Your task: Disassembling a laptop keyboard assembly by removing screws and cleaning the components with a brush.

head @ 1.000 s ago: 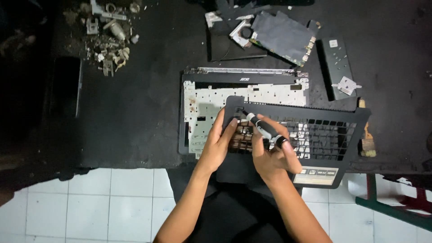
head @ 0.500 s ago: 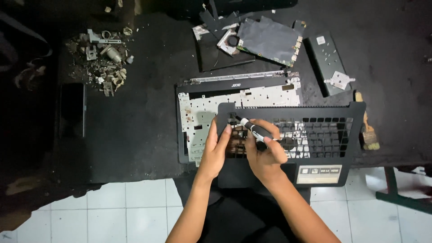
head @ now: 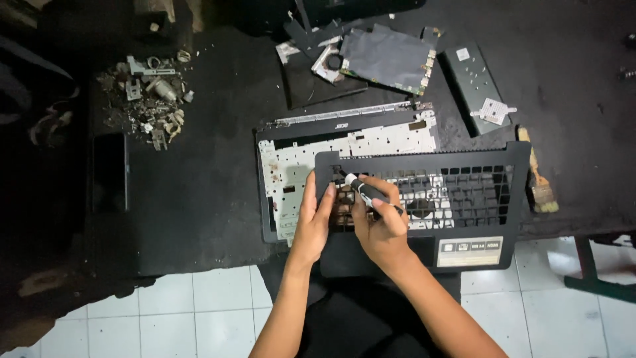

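While left hand [head: 311, 222] presses flat, fingers together, on black plastic laptop keyboard frame [head: 464, 199], right hand [head: 379, 229] pinches black-and-white screwdriver [head: 371, 194]. Tip points to 10 o'clock.

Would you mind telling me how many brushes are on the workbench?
1. A wooden-handled brush lies at the right end of the dark workbench, just right of the black keyboard frame. Others could be hidden in the scrap pile.
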